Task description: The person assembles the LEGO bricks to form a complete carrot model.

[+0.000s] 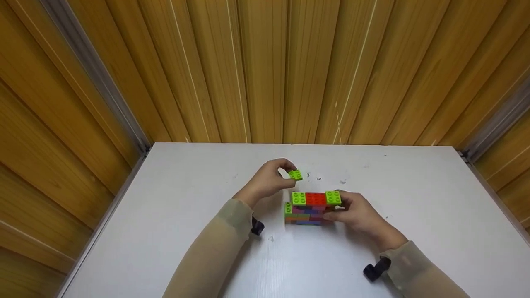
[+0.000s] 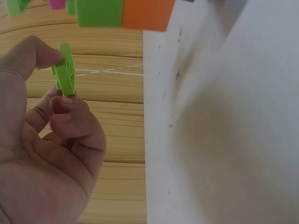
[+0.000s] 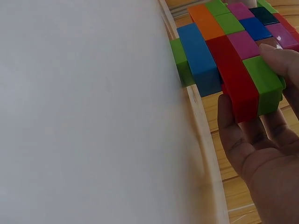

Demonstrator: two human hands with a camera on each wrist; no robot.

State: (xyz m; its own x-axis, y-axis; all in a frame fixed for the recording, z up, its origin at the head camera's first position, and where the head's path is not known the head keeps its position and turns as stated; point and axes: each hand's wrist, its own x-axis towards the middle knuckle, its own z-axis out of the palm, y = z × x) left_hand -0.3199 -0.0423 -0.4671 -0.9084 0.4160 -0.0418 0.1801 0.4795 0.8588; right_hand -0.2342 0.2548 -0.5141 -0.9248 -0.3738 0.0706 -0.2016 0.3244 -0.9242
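My left hand (image 1: 267,181) pinches a small light green building brick (image 1: 295,175) between thumb and fingers, behind and a little above the built stack. In the left wrist view the pinched green brick (image 2: 67,70) stands edge-on, apart from the stack. My right hand (image 1: 363,213) grips the right side of a block of joined building bricks (image 1: 304,210). Green, red and green bricks form its top row; blue, orange, pink and dark red ones show below. In the right wrist view the thumb lies on the stack's face, with fingers round the end of a long red brick (image 3: 231,77).
A white table (image 1: 186,240) spreads under both hands, with small dark marks on its surface. Wood-patterned panel walls (image 1: 265,74) enclose the back and sides. Black wrist mounts (image 1: 374,270) stick out from both sleeves.
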